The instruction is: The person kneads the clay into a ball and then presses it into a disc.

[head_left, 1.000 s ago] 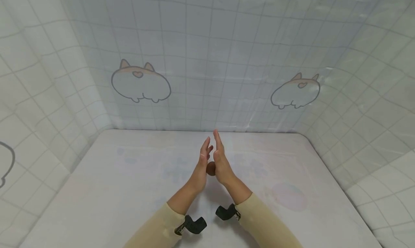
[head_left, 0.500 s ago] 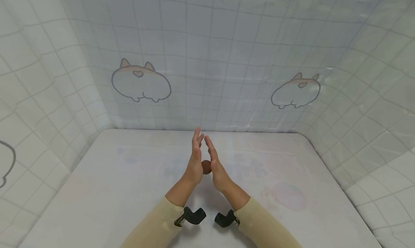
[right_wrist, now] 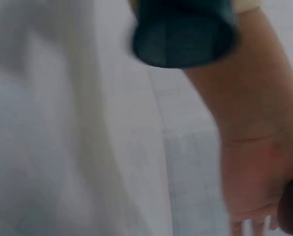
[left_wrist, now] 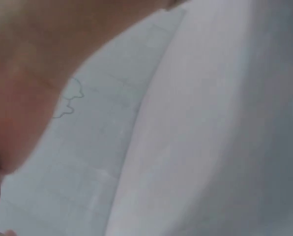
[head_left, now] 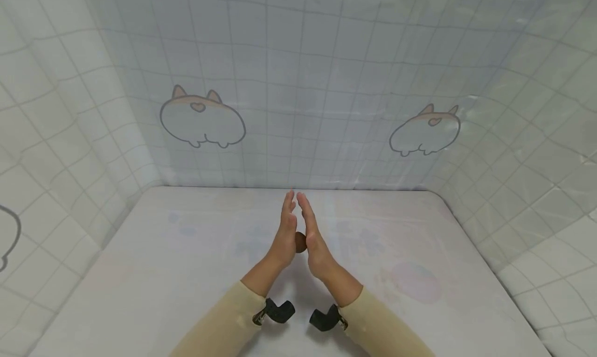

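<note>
A small brown ball (head_left: 300, 242) sits between the two palms in the head view, partly covered by them. My left hand (head_left: 283, 239) presses it from the left with its fingers straight and pointing away from me. From the right, the palm of my right hand (head_left: 318, 248) touches the ball, its fingers also straight. The fingertips of both hands lean close to each other. In the right wrist view, part of a dark round thing (right_wrist: 291, 206) shows at the lower right edge, against a palm. The left wrist view is blurred and shows mostly skin and the white surface.
Both hands are above a white table (head_left: 186, 274) with faint pastel prints. A black camera mount (head_left: 280, 311) sits on the left wrist and another black mount (head_left: 325, 318) on the right. Grid-patterned sheeting (head_left: 298, 87) with dog drawings surrounds the table's back and sides.
The palms have slid back and forth against each other: first the right hand was further forward, then the left, and now they are nearly level. The ball has stayed between them.
</note>
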